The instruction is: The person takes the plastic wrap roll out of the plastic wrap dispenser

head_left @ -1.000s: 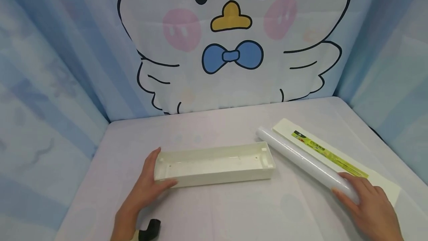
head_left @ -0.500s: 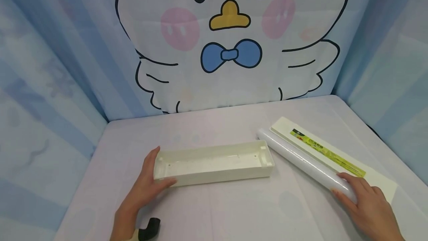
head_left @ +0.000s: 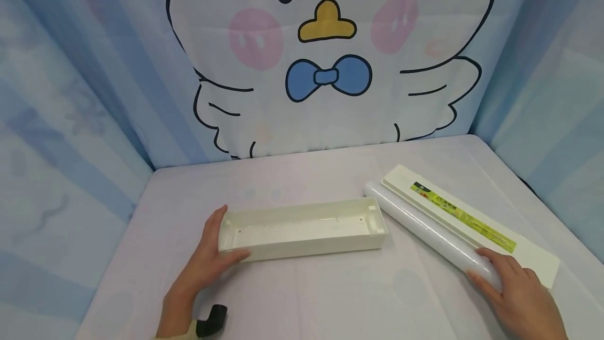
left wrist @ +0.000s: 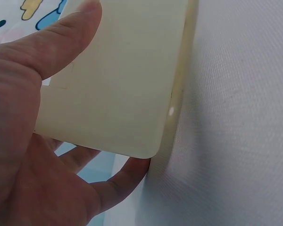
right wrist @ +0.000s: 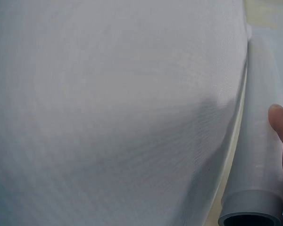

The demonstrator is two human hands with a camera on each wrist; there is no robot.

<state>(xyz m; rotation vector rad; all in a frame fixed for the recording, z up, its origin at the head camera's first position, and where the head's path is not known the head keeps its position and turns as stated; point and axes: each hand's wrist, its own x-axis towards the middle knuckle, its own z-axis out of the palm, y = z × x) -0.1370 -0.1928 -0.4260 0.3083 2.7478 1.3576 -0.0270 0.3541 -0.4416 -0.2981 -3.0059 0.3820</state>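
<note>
A long cream plastic box [head_left: 302, 248], its top uncovered, lies on the table. My left hand [head_left: 207, 264] grips its left end, thumb on the near wall and fingers behind the end; the left wrist view shows the thumb [left wrist: 61, 40] flat along the box's side [left wrist: 118, 84]. To the right, my right hand [head_left: 524, 293] holds the near end of a roll of cling film [head_left: 434, 230], which lies slantwise. Its hollow tube end shows in the right wrist view, with the thumb [right wrist: 280, 117] on the film roll [right wrist: 259, 141].
Along the far side of the roll lies a long cream lid [head_left: 530, 258] with a yellow-green label [head_left: 464, 216]. A pale cloth covers the table [head_left: 330, 298]. Blue patterned curtains [head_left: 71, 119] stand at the back and sides.
Both hands keep their holds on the box and the roll. The view shifts only slightly, and the roll's near end sits marginally further left.
</note>
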